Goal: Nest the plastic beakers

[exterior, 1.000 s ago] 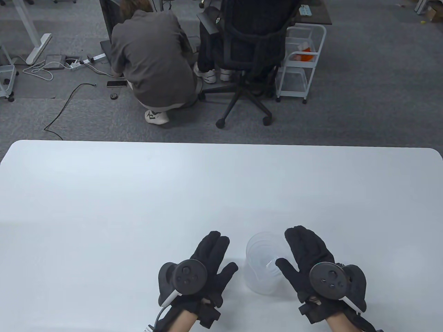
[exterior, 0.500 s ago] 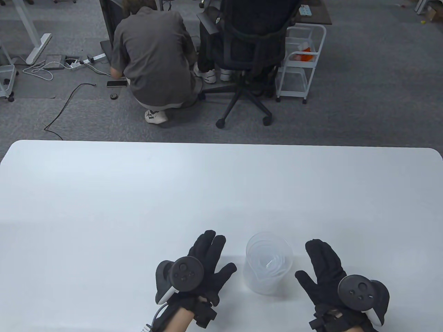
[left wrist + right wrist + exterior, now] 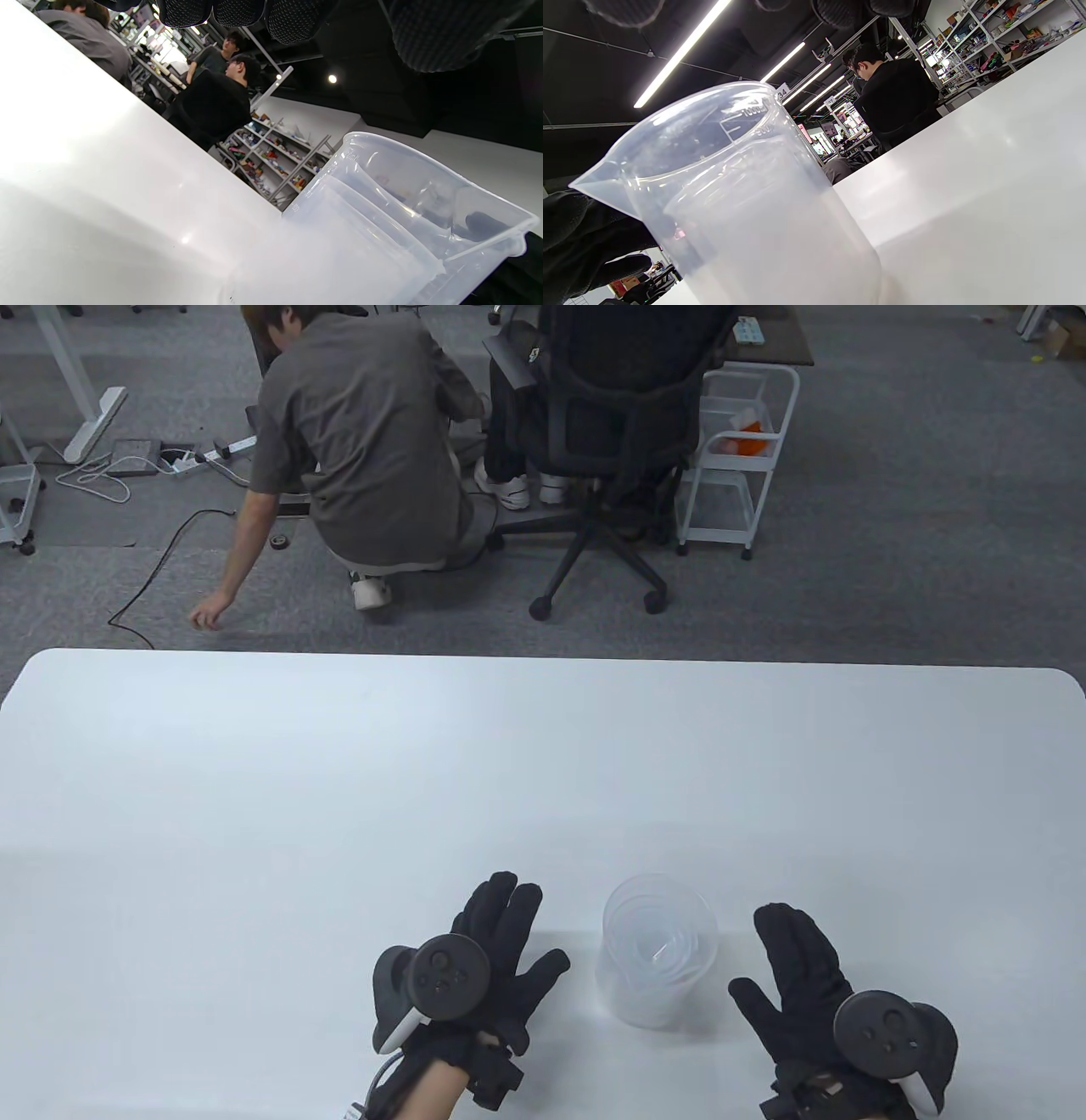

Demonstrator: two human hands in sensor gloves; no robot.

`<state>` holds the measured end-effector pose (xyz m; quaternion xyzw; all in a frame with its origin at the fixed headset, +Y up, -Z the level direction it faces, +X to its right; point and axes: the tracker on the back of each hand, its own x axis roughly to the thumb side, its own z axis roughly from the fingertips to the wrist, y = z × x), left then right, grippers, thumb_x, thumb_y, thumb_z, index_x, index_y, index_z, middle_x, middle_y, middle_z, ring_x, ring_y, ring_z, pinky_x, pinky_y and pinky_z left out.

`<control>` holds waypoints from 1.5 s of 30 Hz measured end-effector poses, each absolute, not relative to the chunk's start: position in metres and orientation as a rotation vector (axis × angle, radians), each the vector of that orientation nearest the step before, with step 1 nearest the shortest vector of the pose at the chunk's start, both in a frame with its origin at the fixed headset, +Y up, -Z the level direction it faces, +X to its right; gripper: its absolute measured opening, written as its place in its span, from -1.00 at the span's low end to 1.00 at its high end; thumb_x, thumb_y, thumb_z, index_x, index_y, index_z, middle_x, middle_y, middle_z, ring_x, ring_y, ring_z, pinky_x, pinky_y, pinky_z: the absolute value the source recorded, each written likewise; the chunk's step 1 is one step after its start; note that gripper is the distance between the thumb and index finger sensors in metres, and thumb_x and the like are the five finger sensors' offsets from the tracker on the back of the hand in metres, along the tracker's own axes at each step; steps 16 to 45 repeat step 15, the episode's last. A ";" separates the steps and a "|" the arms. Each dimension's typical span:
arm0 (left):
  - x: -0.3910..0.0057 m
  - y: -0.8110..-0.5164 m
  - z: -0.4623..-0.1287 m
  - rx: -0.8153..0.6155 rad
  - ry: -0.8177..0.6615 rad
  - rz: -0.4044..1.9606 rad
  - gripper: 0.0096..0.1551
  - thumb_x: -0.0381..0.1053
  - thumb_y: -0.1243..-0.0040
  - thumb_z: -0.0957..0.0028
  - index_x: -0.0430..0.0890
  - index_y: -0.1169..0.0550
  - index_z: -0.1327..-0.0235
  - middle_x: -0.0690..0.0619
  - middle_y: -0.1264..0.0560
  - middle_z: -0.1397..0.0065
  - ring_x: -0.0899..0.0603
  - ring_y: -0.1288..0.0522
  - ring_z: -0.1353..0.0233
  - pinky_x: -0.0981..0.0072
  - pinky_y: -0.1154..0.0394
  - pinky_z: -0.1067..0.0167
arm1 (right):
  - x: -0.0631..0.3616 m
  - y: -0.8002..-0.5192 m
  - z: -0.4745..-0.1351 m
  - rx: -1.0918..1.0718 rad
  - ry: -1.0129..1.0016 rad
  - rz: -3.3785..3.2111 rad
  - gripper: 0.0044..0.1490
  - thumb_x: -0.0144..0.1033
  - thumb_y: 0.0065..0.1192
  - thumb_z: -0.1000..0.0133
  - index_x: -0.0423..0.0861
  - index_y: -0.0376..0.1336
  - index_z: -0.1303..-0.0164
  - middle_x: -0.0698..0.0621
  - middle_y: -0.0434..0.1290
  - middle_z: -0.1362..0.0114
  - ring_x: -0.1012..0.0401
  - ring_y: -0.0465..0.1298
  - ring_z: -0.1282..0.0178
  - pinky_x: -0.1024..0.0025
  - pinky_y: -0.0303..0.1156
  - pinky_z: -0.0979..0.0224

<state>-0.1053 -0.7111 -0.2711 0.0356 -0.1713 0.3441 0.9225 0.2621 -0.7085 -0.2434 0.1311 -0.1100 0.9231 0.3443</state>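
A stack of clear plastic beakers [image 3: 657,952], smaller ones nested inside a large one, stands upright on the white table [image 3: 509,780] near its front edge. It also shows in the left wrist view [image 3: 382,228] and in the right wrist view [image 3: 742,212]. My left hand [image 3: 496,950] lies flat and open to the left of the stack, apart from it. My right hand [image 3: 793,976] lies open to the right of the stack, also apart from it. Neither hand holds anything.
Beyond the table's far edge a person [image 3: 356,449] crouches on the carpet, beside an office chair [image 3: 607,449] and a white trolley [image 3: 738,449]. Cables [image 3: 161,551] lie on the floor.
My right hand has drawn back from the beaker stack to the right and towards me. My left hand has shifted slightly left. The crouching person has reached an arm out to the floor.
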 end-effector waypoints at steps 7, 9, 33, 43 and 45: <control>-0.104 -0.712 -0.270 0.067 -0.360 0.701 -0.05 0.40 -0.06 0.04 -0.08 -0.21 -0.52 -0.22 -0.02 -0.65 -0.49 -0.08 -0.63 -0.42 -0.12 -0.42 | 0.262 -0.709 -0.244 0.348 -0.287 2.404 0.05 0.33 0.05 -0.08 -0.13 -0.10 -0.56 -0.27 0.03 -0.70 -0.30 0.03 -0.65 -0.34 0.02 -0.49; -0.104 -0.712 -0.269 0.065 -0.364 0.699 -0.05 0.40 -0.06 0.04 -0.08 -0.21 -0.52 -0.22 -0.02 -0.65 -0.49 -0.08 -0.63 -0.42 -0.12 -0.42 | 0.262 -0.709 -0.244 0.345 -0.287 2.406 0.05 0.33 0.05 -0.08 -0.13 -0.10 -0.56 -0.27 0.03 -0.70 -0.30 0.03 -0.66 -0.34 0.02 -0.49; -0.103 -0.712 -0.269 0.055 -0.369 0.697 -0.05 0.40 -0.06 0.04 -0.09 -0.21 -0.52 -0.22 -0.02 -0.65 -0.49 -0.08 -0.63 -0.42 -0.12 -0.42 | 0.261 -0.709 -0.244 0.347 -0.278 2.409 0.05 0.33 0.05 -0.08 -0.13 -0.10 -0.56 -0.27 0.03 -0.70 -0.30 0.03 -0.65 -0.35 0.02 -0.49; -0.103 -0.712 -0.269 0.055 -0.369 0.697 -0.05 0.40 -0.06 0.04 -0.09 -0.21 -0.52 -0.22 -0.02 -0.65 -0.49 -0.08 -0.63 -0.42 -0.12 -0.42 | 0.261 -0.709 -0.244 0.347 -0.278 2.409 0.05 0.33 0.05 -0.08 -0.13 -0.10 -0.56 -0.27 0.03 -0.70 -0.30 0.03 -0.65 -0.35 0.02 -0.49; -0.103 -0.712 -0.269 0.055 -0.369 0.697 -0.05 0.40 -0.06 0.04 -0.09 -0.21 -0.52 -0.22 -0.02 -0.65 -0.49 -0.08 -0.63 -0.42 -0.12 -0.42 | 0.261 -0.709 -0.244 0.347 -0.278 2.409 0.05 0.33 0.05 -0.08 -0.13 -0.10 -0.56 -0.27 0.03 -0.70 -0.30 0.03 -0.65 -0.35 0.02 -0.49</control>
